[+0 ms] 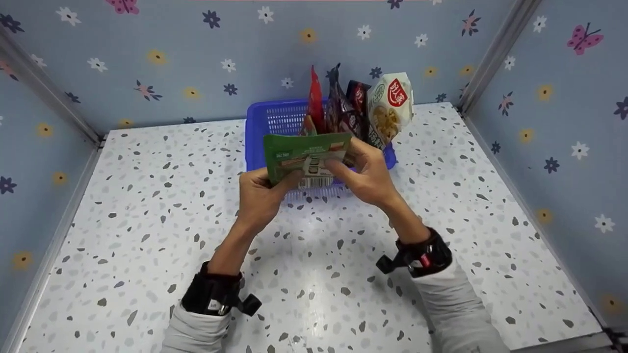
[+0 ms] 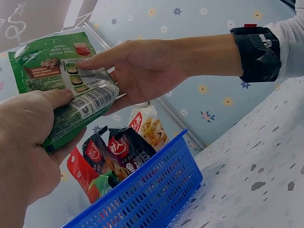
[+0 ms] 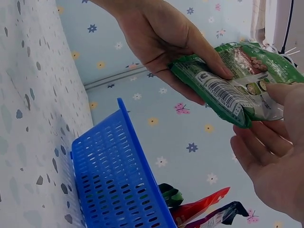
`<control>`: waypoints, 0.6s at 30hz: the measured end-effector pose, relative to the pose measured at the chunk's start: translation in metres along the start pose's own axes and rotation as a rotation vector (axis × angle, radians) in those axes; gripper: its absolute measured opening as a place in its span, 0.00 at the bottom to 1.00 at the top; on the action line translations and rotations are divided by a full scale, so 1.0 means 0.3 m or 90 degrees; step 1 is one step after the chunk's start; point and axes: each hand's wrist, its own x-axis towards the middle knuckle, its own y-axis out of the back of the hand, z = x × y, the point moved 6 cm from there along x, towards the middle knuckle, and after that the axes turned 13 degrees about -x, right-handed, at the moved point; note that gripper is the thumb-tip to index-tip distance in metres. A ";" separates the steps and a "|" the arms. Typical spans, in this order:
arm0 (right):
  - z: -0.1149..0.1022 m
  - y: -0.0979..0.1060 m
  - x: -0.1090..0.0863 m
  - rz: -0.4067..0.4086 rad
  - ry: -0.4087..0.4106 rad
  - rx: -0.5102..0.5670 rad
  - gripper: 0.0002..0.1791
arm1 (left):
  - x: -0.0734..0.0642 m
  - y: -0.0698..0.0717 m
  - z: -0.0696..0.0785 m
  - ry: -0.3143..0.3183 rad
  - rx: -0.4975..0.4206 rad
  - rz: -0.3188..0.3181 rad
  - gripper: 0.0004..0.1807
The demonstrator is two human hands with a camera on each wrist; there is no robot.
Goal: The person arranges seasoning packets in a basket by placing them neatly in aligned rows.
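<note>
A green food packet (image 1: 306, 147) with a barcode and small printed pictures is held up in front of the blue basket. My left hand (image 1: 260, 196) grips its left end, thumb on the printed face and fingers behind. At the right end my right hand (image 1: 370, 171) pinches it the same way, as the left wrist view also shows. In the right wrist view the packet (image 3: 237, 80) is slightly crumpled and glossy. Behind it, the blue plastic basket (image 1: 255, 127) holds several upright food packets, among them a red one (image 1: 315, 100) and a white one (image 1: 392, 105).
Dark packets (image 1: 338, 105) stand between the red and white ones, and a smaller green packet (image 2: 102, 184) sits low in the basket. The speckled white table (image 1: 314, 274) meets blue flowered panels (image 1: 186, 59) at the back and both sides.
</note>
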 end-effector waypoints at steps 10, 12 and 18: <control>-0.056 -0.006 -0.012 0.092 -0.015 -0.045 0.25 | 0.001 0.028 0.052 -0.143 0.090 0.119 0.06; -0.069 -0.012 -0.016 0.101 -0.009 -0.046 0.25 | -0.004 0.030 0.062 -0.191 0.127 0.144 0.06; -0.105 -0.050 -0.026 0.094 -0.004 -0.046 0.26 | -0.028 0.011 0.105 -0.372 0.310 0.185 0.10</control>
